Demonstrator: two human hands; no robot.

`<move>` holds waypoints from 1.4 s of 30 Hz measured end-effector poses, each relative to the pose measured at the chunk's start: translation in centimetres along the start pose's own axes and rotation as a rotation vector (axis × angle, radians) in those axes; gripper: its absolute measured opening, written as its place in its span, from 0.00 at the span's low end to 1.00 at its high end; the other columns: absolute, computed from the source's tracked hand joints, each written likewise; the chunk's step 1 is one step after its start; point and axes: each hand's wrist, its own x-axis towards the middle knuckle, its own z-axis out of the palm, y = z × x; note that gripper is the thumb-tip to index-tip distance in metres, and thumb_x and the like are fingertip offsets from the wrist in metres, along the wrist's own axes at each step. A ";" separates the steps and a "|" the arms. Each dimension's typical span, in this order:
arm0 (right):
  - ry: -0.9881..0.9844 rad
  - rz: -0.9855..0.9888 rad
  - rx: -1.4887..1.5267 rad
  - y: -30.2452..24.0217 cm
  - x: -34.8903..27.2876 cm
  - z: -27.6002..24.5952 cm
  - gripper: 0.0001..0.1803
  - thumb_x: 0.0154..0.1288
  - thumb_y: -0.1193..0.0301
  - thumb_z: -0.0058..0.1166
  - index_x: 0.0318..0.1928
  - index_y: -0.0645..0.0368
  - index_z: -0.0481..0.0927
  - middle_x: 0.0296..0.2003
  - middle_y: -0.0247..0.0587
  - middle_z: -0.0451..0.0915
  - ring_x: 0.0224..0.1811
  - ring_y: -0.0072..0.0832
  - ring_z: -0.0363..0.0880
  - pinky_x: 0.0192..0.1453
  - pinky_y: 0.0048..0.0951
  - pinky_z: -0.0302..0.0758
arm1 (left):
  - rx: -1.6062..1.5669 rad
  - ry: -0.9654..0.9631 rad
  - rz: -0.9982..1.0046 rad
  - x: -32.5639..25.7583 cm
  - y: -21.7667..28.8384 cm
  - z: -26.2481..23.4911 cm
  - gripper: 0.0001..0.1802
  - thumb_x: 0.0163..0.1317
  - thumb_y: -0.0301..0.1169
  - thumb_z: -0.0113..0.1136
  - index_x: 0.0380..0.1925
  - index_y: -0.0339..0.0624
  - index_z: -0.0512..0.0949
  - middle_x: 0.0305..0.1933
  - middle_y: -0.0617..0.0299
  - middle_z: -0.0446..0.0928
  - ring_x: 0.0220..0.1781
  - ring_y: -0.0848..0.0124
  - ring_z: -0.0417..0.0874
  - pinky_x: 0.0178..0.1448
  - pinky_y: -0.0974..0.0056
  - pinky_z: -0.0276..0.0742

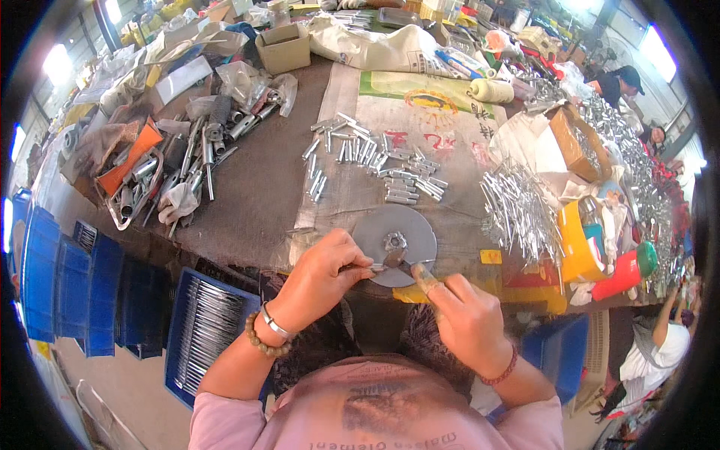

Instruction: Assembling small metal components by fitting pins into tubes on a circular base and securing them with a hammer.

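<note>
A round grey disc (415, 230) lies at the table's near edge, with a small metal fitting (395, 241) at its middle. My left hand (322, 274) is at the disc's left side, its thumb and forefinger pinched on a small metal tube (377, 267) that points toward the middle. From the right, my right hand (466, 319) reaches in with its fingers closed on a thin metal rod (425, 262). One of its fingertips looks wrapped in tape. Short metal tubes (401, 184) lie in a loose spread beyond the disc. To the right is a heap of thin metal rods (517, 210).
A yellow container (579, 244) and a red bottle with a green cap (624, 271) stand at the right. Metal parts and tools (206, 154) pile up at the left. Below, a blue crate (180, 367) holds long rods. Other people (660, 349) are at the right.
</note>
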 end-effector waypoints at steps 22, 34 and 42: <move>0.286 0.355 0.837 2.3 0.4 -4.7 0.25 0.78 0.80 0.65 0.72 0.68 0.80 0.60 0.54 0.89 0.49 0.31 0.91 0.56 0.35 0.88 | 0.352 0.100 0.108 3.2 1.6 0.7 0.16 0.65 0.25 0.76 0.51 0.52 0.94 0.41 0.59 0.83 0.42 0.56 0.87 0.45 0.57 0.83; 0.048 0.248 0.616 2.7 1.2 -4.2 0.31 0.81 0.80 0.58 0.81 0.66 0.70 0.70 0.65 0.81 0.57 0.56 0.92 0.56 0.43 0.88 | 0.267 0.106 0.063 6.5 -1.9 1.1 0.07 0.61 0.25 0.80 0.38 0.39 0.90 0.39 0.56 0.82 0.43 0.54 0.84 0.50 0.54 0.80; 0.140 0.041 0.176 4.9 2.3 0.9 0.29 0.63 0.83 0.61 0.65 0.53 0.83 0.40 0.46 0.81 0.33 0.52 0.86 0.36 0.50 0.83 | 0.195 0.130 0.030 6.2 -1.9 1.3 0.08 0.62 0.26 0.81 0.38 0.38 0.89 0.39 0.57 0.81 0.42 0.59 0.86 0.47 0.58 0.80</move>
